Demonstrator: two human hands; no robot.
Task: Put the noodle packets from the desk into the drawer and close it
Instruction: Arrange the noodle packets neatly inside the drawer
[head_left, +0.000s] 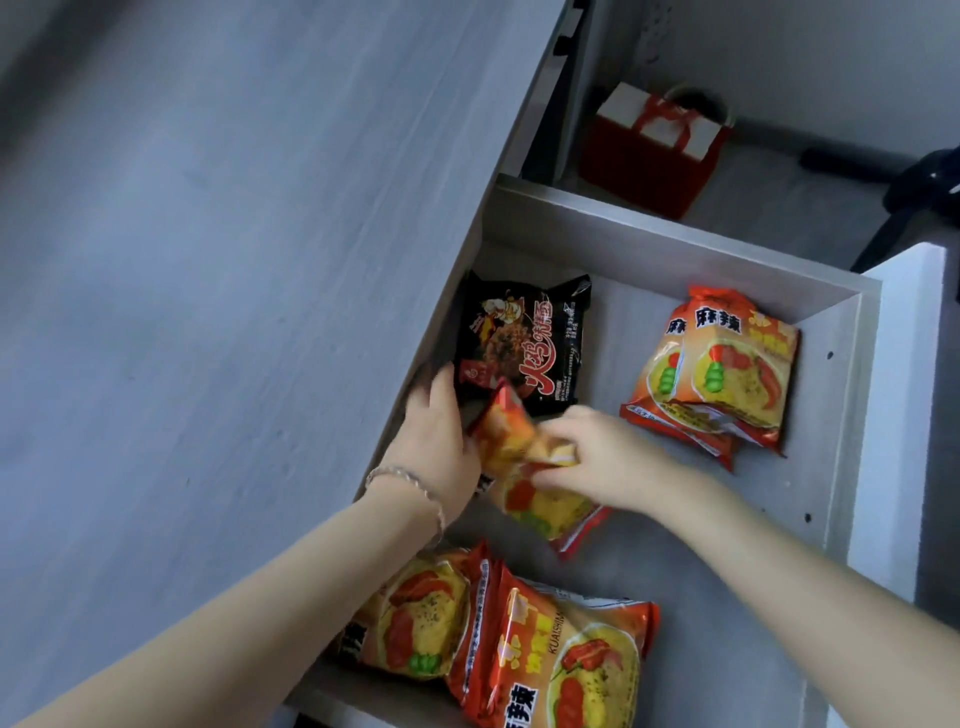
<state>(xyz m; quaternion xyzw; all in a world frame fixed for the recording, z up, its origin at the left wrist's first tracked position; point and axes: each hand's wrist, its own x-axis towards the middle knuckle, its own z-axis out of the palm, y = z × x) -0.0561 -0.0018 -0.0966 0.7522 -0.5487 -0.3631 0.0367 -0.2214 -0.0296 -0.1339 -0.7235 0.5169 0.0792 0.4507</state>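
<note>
one head-worn wide-angle view, looking steeply down.

the camera sits close above the open drawer (675, 249), tilted so the counter (234, 260) fills the left and the floor (779, 208) shows upper right; both forearms reach in from the bottom edge.

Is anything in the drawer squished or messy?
Yes. The orange packet in the middle looks crumpled and tilted up, gripped by the right hand with the left hand beside it. The black packet lies flat; the other orange ones sit in loose, overlapping piles.
</note>
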